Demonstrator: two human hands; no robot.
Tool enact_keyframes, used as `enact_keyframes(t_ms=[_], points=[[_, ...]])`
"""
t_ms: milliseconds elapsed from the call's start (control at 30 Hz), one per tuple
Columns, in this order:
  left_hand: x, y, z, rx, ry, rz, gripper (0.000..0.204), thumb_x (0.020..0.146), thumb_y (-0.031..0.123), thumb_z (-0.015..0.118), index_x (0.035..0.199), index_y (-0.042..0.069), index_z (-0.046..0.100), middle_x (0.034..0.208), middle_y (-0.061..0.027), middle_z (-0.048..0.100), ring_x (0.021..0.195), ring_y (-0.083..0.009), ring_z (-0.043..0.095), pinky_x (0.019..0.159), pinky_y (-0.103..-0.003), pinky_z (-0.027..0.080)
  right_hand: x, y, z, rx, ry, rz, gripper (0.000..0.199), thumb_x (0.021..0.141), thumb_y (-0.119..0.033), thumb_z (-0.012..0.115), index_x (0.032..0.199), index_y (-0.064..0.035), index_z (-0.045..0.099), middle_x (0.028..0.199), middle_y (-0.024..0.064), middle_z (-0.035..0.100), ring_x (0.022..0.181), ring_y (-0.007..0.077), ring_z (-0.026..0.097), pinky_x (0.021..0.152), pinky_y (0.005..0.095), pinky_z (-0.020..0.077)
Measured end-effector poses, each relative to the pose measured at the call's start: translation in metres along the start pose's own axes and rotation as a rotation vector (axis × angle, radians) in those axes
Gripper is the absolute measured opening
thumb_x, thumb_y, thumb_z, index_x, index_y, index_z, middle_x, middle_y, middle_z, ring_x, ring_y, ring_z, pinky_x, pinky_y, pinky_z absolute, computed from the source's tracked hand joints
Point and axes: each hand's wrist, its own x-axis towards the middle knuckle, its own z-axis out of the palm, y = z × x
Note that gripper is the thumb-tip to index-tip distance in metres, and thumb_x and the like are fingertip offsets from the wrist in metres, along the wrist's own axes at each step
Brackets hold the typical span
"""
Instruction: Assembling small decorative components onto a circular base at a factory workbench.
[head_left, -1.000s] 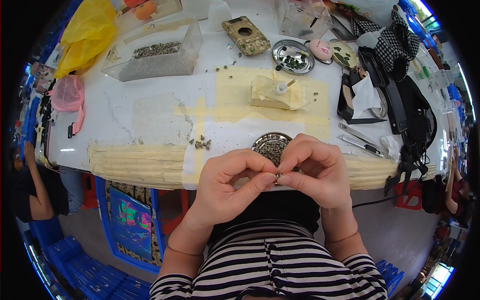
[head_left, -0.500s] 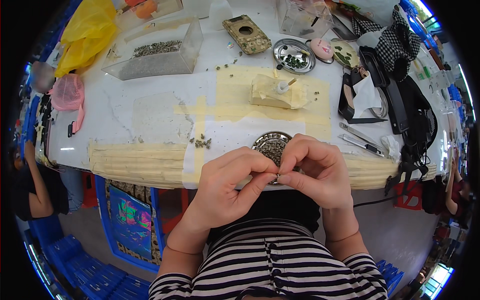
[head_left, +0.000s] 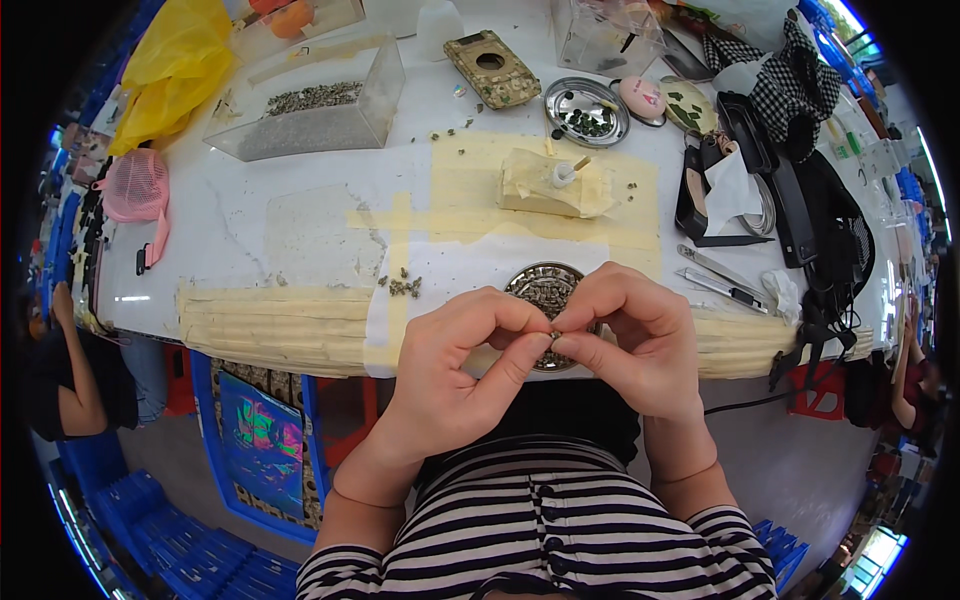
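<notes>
My left hand [head_left: 445,370] and my right hand [head_left: 645,345] meet at the table's front edge, each closed in a pinch. Between the fingertips of both is a tiny brownish piece [head_left: 555,337], mostly covered by the fingers. Just behind them stands a round metal dish [head_left: 520,277] full of small grey-brown pieces, its near side partly hidden by my hands. To the left of the dish, a loose cluster of similar small pieces [head_left: 402,288] lies on white paper. A tape-covered block [head_left: 540,195] farther back bears a small white pot with a stick in it.
At the back are a clear plastic box [head_left: 300,135] of small pieces, a camouflage toy-vehicle shell [head_left: 510,85] and a metal plate [head_left: 560,98] with dark green bits. Tweezers [head_left: 710,263] and a craft knife [head_left: 735,294] lie at right. A person's arm [head_left: 80,375] shows at left.
The fingertips of both hands have shifted slightly up and away from me, and the tiny piece between them shows more clearly. The things on the table stay in place.
</notes>
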Motion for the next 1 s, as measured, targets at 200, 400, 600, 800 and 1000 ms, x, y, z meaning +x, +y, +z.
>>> enact_keyframes(t_ms=[200,400,600,800,1000], points=[[-0.0027,0.0008,0.0018,-0.091,-0.004,-0.083,0.005,0.089,0.0,0.066,0.094,-0.002,0.067,0.083,-0.0076,0.065,0.072,-0.0126,0.061,0.066,-0.025,0.049,0.0005,0.0013,-0.0028,0.012,-0.033,-0.02,0.014,0.082,0.009,0.072,0.093,0.0016,0.069,0.092,0.007,0.064,0.084,0.0131,0.064,0.074,0.0246,0.0544],[-0.0041,0.0028,0.0025,-0.142,-0.006,-0.125,0.005,0.091,0.0,0.064,0.095,-0.003,0.066,0.085,-0.0066,0.065,0.073,-0.0094,0.061,0.067,-0.022,0.049,-0.0002,0.0046,-0.0039,0.043,-0.05,-0.03,0.014,0.082,0.009,0.071,0.093,0.0019,0.069,0.093,0.0076,0.065,0.084,0.0136,0.064,0.075,0.0249,0.0548],[-0.0045,0.001,0.0033,-0.317,0.006,-0.152,0.008,0.093,0.0,0.063,0.1,-0.005,0.064,0.088,-0.0046,0.066,0.077,-0.0073,0.061,0.07,-0.021,0.049,-0.0011,0.0023,0.0013,0.071,-0.011,-0.008,0.016,0.084,0.011,0.068,0.098,0.0042,0.069,0.095,0.0099,0.065,0.086,0.016,0.068,0.076,0.026,0.0565],[-0.0048,0.0021,0.0048,-0.303,0.007,-0.132,0.007,0.094,-0.001,0.062,0.1,-0.005,0.063,0.088,-0.0042,0.066,0.077,-0.007,0.061,0.07,-0.021,0.049,-0.0016,0.0036,0.0016,0.076,-0.007,-0.03,0.017,0.084,0.012,0.067,0.099,0.0047,0.069,0.095,0.0103,0.065,0.086,0.0166,0.068,0.076,0.0264,0.057],[-0.0059,0.003,0.0049,-0.268,0.012,-0.14,0.007,0.093,-0.001,0.062,0.099,-0.005,0.063,0.087,-0.0043,0.065,0.076,-0.0069,0.061,0.069,-0.02,0.049,-0.002,0.0042,0.0013,0.11,0.0,0.009,0.017,0.081,0.012,0.069,0.096,0.0038,0.068,0.094,0.0097,0.066,0.086,0.0158,0.066,0.075,0.0259,0.0552]])
